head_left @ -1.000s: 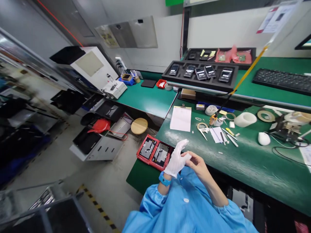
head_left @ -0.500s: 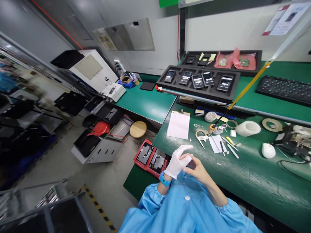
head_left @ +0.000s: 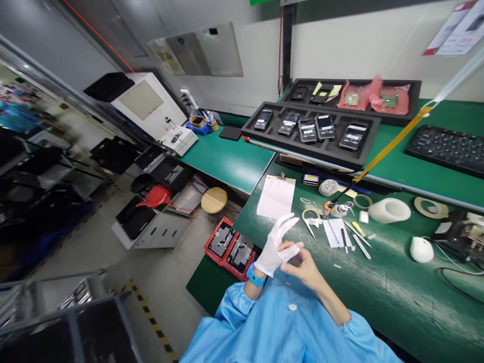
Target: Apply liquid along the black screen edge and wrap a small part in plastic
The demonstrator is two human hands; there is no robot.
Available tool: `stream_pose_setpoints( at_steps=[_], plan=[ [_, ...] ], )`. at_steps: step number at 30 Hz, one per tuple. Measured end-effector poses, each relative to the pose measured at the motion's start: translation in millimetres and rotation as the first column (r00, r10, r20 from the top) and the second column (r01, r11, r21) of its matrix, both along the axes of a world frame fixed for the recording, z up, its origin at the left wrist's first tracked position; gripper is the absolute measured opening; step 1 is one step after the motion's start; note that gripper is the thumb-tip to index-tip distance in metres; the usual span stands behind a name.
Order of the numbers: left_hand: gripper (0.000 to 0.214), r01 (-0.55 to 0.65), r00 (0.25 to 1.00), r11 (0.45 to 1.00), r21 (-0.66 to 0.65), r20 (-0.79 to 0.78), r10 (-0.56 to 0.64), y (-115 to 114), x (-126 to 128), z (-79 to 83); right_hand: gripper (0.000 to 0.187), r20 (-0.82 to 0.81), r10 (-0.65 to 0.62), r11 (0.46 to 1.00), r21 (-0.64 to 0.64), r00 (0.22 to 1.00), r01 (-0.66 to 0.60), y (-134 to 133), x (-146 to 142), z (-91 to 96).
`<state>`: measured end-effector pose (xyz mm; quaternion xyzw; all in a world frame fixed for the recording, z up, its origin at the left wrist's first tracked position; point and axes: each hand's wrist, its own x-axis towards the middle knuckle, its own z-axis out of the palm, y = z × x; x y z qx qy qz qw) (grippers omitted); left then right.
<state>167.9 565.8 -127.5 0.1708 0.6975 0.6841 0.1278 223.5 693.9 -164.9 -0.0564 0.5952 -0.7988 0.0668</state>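
My left hand [head_left: 275,246] wears a white glove, its fingers stretched out and pointing up toward the bench. A blue band circles its wrist [head_left: 255,277]. My bare right hand [head_left: 302,264] pinches the glove at the left hand's thumb side. Both hands hover at the near edge of the green bench [head_left: 378,282], above my blue sleeves. Just beyond them lie a clipboard with white paper [head_left: 277,196], tweezers [head_left: 309,228] and small tools on a paper slip [head_left: 339,233].
A black tray of phones [head_left: 310,128] sits on the raised shelf, a second tray with pink bags [head_left: 359,95] behind it. A white tape roll [head_left: 389,209], white mouse [head_left: 421,249], keyboard [head_left: 446,147] and red fixture [head_left: 230,248] surround the hands. Floor bins and a stool [head_left: 214,199] stand left.
The view has drifted slightly. My right hand's pinch has shifted along the glove while the left fingers stay stretched out.
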Motion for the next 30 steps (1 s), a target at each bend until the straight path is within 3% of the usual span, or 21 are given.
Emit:
stream_pose_setpoints(
  at_steps=[7, 10, 15, 22, 25, 30],
  plan=[
    [0.077, 0.039, 0.999, 0.998, -0.046, -0.032, -0.040, 6, -14, 8.9, 0.058, -0.050, 0.003, 0.999, 0.038, 0.999, -0.001, 16, -12, 7.9],
    [0.087, 0.038, 0.999, 0.998, -0.045, -0.018, -0.039, 10, -19, 5.7, 0.063, -0.087, -0.016, 0.997, 0.077, 0.996, 0.022, 26, -18, 8.5],
    [0.078, 0.008, 0.999, 0.999, -0.043, -0.043, -0.010, 17, -23, -4.5, 0.077, -0.117, -0.053, 0.997, 0.057, 0.992, 0.060, 38, -20, 8.0],
    [0.092, 0.007, 0.996, 1.000, -0.023, 0.085, -0.005, 20, -25, -7.8, 0.065, -0.159, 0.007, 0.992, 0.123, 0.987, 0.013, 47, -19, 15.7],
    [0.103, 0.051, 0.999, 0.990, -0.134, 0.011, -0.050, 20, -24, -7.6, 0.066, -0.172, -0.003, 0.998, 0.056, 0.985, 0.013, 49, -19, 12.4],
    [0.119, 0.089, 0.987, 0.955, -0.285, -0.104, -0.123, 18, -24, -6.4, 0.070, -0.098, -0.070, 0.980, -0.191, 0.993, 0.050, 50, -20, 4.9]
  ],
)
